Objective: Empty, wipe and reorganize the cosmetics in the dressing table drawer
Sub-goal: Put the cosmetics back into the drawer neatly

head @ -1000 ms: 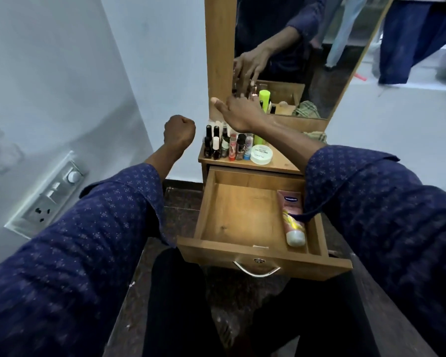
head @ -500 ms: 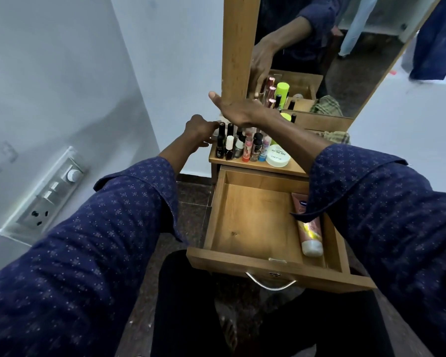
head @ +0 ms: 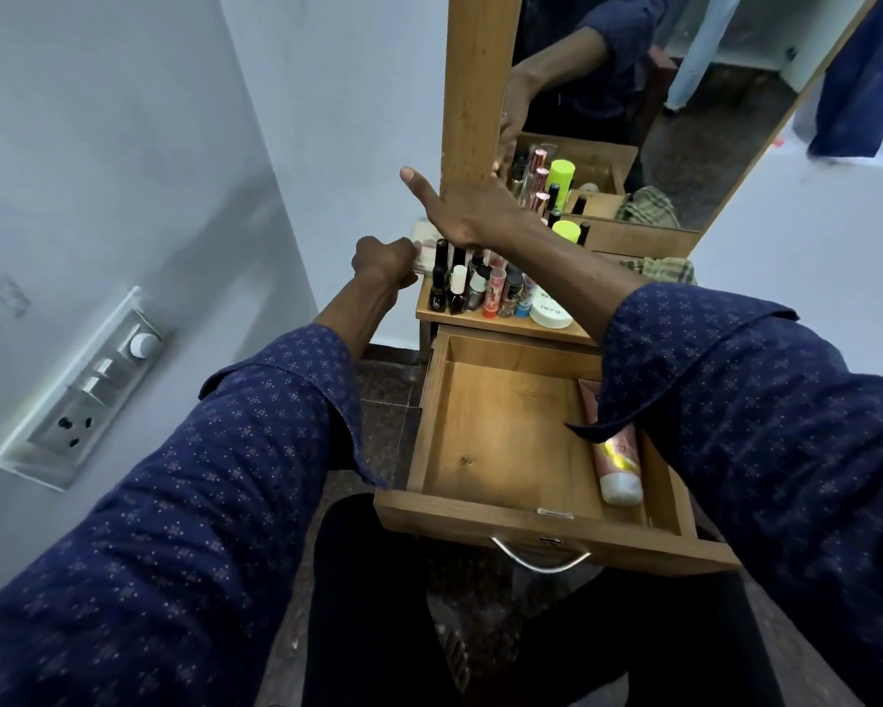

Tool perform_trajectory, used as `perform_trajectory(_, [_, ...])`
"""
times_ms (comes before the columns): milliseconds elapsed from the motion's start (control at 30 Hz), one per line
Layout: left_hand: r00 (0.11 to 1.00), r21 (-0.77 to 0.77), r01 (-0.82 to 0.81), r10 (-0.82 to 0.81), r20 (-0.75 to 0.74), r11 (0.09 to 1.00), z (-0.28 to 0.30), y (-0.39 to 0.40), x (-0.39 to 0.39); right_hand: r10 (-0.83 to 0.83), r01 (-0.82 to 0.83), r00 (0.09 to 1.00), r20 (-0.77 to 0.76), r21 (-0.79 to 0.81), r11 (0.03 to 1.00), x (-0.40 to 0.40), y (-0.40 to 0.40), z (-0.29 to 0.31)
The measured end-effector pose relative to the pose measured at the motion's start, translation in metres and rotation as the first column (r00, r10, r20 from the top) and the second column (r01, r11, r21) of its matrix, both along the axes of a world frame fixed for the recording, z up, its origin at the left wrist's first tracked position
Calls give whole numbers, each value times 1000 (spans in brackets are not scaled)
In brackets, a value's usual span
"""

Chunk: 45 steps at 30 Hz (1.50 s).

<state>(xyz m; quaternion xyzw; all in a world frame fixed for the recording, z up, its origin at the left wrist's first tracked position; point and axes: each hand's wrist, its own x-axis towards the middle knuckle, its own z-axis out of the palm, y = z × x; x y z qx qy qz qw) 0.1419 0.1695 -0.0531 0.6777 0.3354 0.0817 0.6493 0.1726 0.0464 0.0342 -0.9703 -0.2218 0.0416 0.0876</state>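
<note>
The wooden drawer is pulled out, and a pink tube lies along its right wall. On the table top above stand several small cosmetic bottles, a white round jar and a neon-green-capped bottle. My left hand is at the top's left edge, its fingers curled against a pale case. My right hand hovers over the back of the bottles with the thumb stretched out. Its fingers point down behind them, and the mirror shows them fairly straight.
A tall wood-framed mirror rises behind the table top. A checked cloth lies at the back right. A switch and socket panel sits on the left wall. The drawer's metal handle faces my dark-clothed legs.
My left hand has come down from a raised fist to the left edge of the table top, against the pale case. My right hand stayed over the bottles. The view shifted closer.
</note>
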Motion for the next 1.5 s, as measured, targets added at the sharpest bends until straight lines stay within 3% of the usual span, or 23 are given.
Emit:
perform_trajectory(133, [992,-71,-112,116,55,991,-1,8,-5,107,-122,926,363,18,992,-19,-4,3])
perform_trajectory(267, [970,-116,-225,233,66,967,-6,17,-20,103,-246,833,543,198,949,-40,-1,2])
perform_trajectory(433, [929,-220,-340,363,75,914,-2,25,-52,40,-237,888,458,383,893,-63,1,-9])
perform_trajectory(600, [899,-208,-407,431,81,889,-3,45,-98,76,-309,881,467,446,840,-100,1,-30])
perform_trajectory(800, [904,-145,-417,427,42,897,-18,61,-149,-29,-121,966,256,552,825,-138,-14,-69])
perform_trajectory(967, [932,-140,-352,361,38,925,-31,48,-179,-66,101,995,-81,583,806,-160,-41,-96])
perform_trajectory(1067, [951,-157,-289,303,70,944,-32,22,-195,22,295,915,-402,706,643,-167,-58,-107])
perform_trajectory(1133, [964,-141,-239,252,85,961,-31,4,-203,87,412,841,-534,737,536,-169,-70,-113])
perform_trajectory(1300, [996,-21,-84,85,40,996,-40,-37,-206,53,545,791,-610,742,391,-168,-110,-137])
perform_trajectory(1500, [992,344,129,-125,-34,930,-40,-71,-198,26,676,714,-700,699,235,-169,-144,-154])
